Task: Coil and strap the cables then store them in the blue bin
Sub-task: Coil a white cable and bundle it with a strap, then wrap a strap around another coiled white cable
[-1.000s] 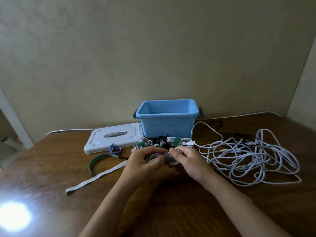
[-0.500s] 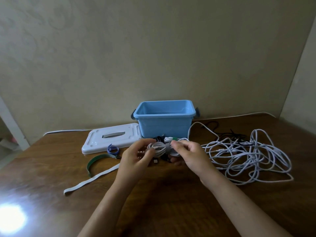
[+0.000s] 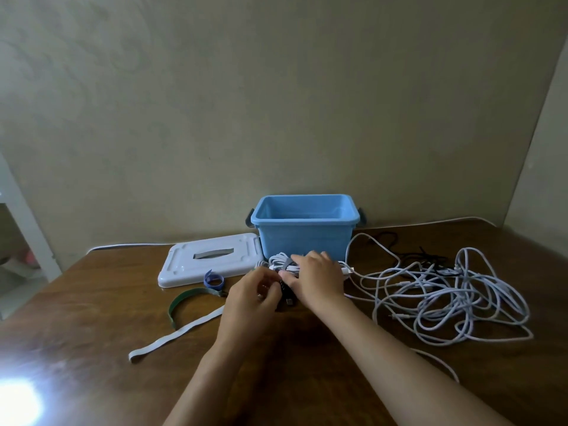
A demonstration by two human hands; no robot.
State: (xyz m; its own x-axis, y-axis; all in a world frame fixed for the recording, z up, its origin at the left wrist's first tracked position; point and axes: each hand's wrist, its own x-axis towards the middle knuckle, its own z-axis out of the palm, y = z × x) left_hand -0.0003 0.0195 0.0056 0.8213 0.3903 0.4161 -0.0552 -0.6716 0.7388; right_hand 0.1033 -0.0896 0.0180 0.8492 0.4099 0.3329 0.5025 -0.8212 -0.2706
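Step in hand: A person sets a strapped white cable coil (image 3: 284,263) down among finished bundles just in front of the blue bin (image 3: 302,238); it reads as a coil just bound and being parked or gathered.
Right hand (image 3: 316,279): lies over the white coil, fingers bent down on it; whether they grip or merely press cannot be told from this angle.
Left hand (image 3: 250,298): fingers curled toward a dark cable bundle (image 3: 285,292) between the two hands; the hand hides whether it pinches the bundle.
Task's things: the bin stands open just beyond both hands and looks empty from here; the coiled bundles sit on the surface against its front wall, not yet inside.
Still to do: a large tangle of loose white cable (image 3: 445,298) sprawls to the right of the right hand, with black cable (image 3: 424,258) beyond it.
Next move, as judged: lift the bundles over the front rim into the bin, or draw one strand free of the tangle and take a fresh strap.
Straps: a rolled blue strap (image 3: 214,279), a curved green strap (image 3: 184,302) and a flat grey strap (image 3: 178,333) lie left of the left hand.
Around: the bin's white lid (image 3: 212,262) lies flat beyond the straps.
In the way: the tangle's loops, likely to snag one another when pulled.
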